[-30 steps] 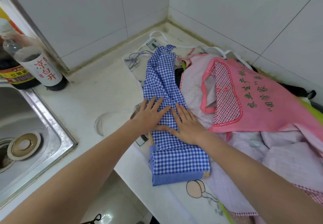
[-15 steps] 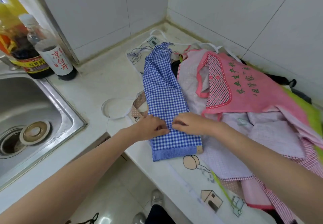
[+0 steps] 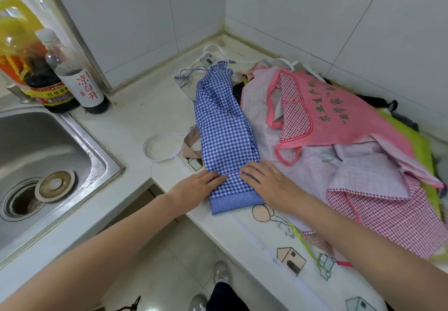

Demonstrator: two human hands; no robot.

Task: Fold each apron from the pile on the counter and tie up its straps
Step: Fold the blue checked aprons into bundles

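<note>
A blue gingham apron [image 3: 224,131], folded into a long narrow strip, lies on the white counter [image 3: 135,114] pointing toward the corner. My left hand [image 3: 197,185] lies flat on its near left edge, fingers straight. My right hand [image 3: 265,179] presses flat on its near right edge. To the right is the pile of aprons [image 3: 363,165]: a pink apron with green lettering [image 3: 339,114] on top, with pale pink checked and red dotted ones under it. A white apron printed with houses [image 3: 286,242] lies beneath them all.
A steel sink [image 3: 46,155] with a drain sits at the left. Bottles [image 3: 72,77] stand behind it by the wall. White straps [image 3: 157,150] loop on the counter left of the blue apron. The counter's front edge runs just below my hands; floor and shoes show beneath.
My hands slid down the blue apron from its middle to its near end. Half a second ago they were curled at the fabric; now both lie flat and slightly apart.
</note>
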